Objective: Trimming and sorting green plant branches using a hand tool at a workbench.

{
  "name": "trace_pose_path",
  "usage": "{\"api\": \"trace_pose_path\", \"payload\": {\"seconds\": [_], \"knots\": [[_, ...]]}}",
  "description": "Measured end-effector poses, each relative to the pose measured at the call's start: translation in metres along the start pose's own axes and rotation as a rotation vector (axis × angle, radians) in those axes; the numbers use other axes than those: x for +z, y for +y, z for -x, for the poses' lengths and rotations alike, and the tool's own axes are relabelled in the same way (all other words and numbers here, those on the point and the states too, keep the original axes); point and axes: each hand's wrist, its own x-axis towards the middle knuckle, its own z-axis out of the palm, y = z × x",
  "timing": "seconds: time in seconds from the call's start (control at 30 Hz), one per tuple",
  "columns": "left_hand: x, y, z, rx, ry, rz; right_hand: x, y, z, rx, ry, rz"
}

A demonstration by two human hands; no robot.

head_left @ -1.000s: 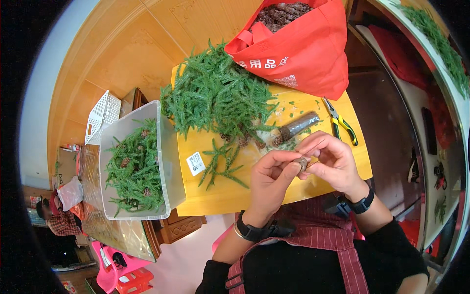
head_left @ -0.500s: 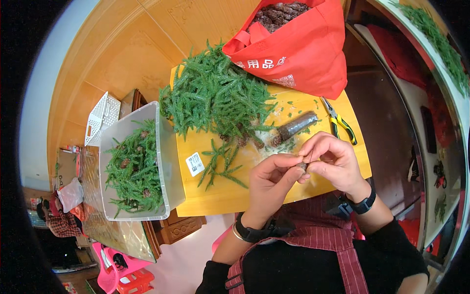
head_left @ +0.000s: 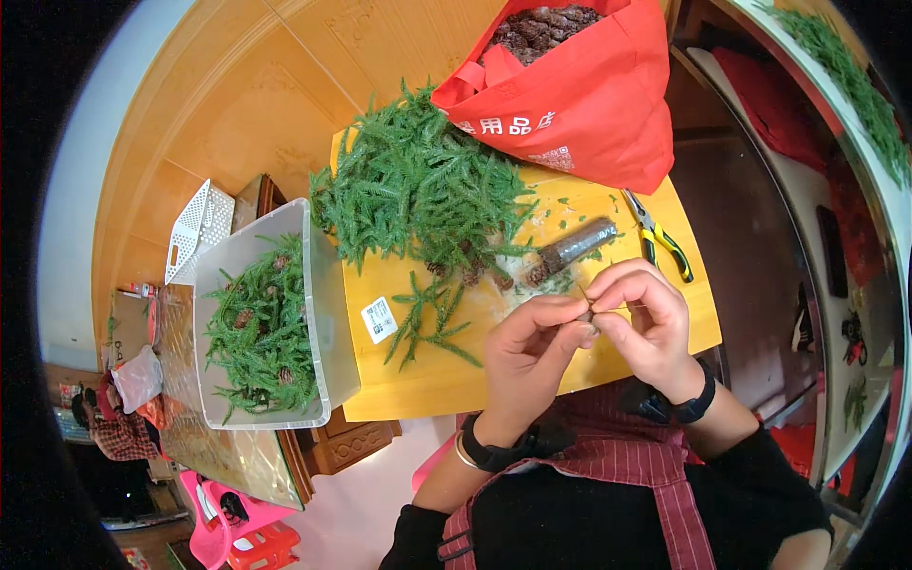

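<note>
My left hand (head_left: 530,350) and my right hand (head_left: 648,328) meet over the near right part of the yellow table (head_left: 503,389). Both are closed in a pinch on a small brown pine cone (head_left: 593,318), mostly hidden by the fingertips. A thin wire stands out from between the fingers. Just beyond my hands lies a clear plastic sleeve of pine cones (head_left: 581,242). Pliers with yellow and black handles (head_left: 655,233) rest to the right. Left of my hands is a loose green sprig (head_left: 427,318), apart from the large heap of artificial pine branches (head_left: 418,180).
A red bag (head_left: 579,109) full of pine cones stands at the far right of the table. At the left, a translucent bin (head_left: 328,313) holds green branches with cones. A white label (head_left: 378,320) lies near it. A white perforated basket (head_left: 199,231) stands behind the bin.
My right fingers have shifted around the wire and closed in more tightly on the cone beside my left fingers. Nothing else on the table has moved.
</note>
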Motion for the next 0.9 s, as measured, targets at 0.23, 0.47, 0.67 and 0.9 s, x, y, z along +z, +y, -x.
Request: {"api": "trace_pose_path", "payload": {"seconds": [0.23,0.47,0.67,0.9], "knots": [[0.003,0.0,-0.001,0.045,0.053,-0.018,0.007,-0.005,0.004,-0.058,0.077,0.131],[-0.001,-0.004,-0.001,0.016,0.078,0.026,0.004,0.002,0.004,-0.186,0.016,0.156],[-0.003,-0.002,-0.002,0.024,0.045,-0.025,-0.008,-0.007,-0.002,0.177,-0.044,-0.085],[-0.012,0.002,-0.005,-0.028,0.057,0.114,-0.046,0.018,-0.011,0.182,-0.086,0.786]]}}
